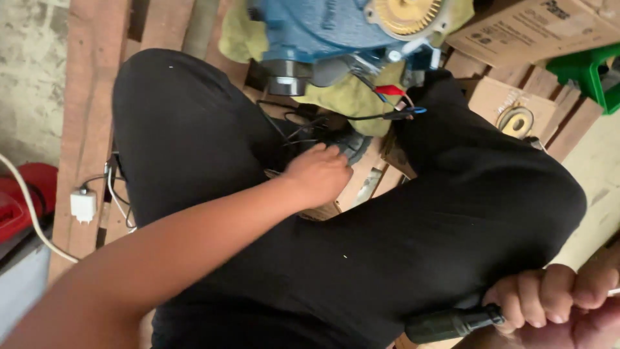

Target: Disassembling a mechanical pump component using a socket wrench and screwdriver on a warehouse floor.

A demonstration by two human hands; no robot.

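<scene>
While the left hand (318, 173) reaches, fingers curled, into tangled black wires (294, 126) under the blue metal pump motor (323, 32), the right hand (555, 300) is fisted round a black-handled tool (452, 323), parked handy.

- Your left hand (318, 173) sits in the narrow gap between your two black-trousered legs (194, 142); the thighs wall it in at 9 and 3 o'clock.
- At 12 o'clock of that hand, tangled black wires (294, 123) and the blue motor (323, 32) on its yellow cloth (352, 97) block the way.
- Red and blue wire ends (397, 100) hang at 1 o'clock, just beside the right knee.
- Open room lies at 9 o'clock beyond the left leg: bare pallet planks (84, 97), with only a white plug (82, 205) and its cable.
- Your right hand (562, 300), at 5 o'clock, is closed round a black handle (452, 323) against the right thigh; cardboard boxes (516, 29) crowd 1 o'clock.
</scene>
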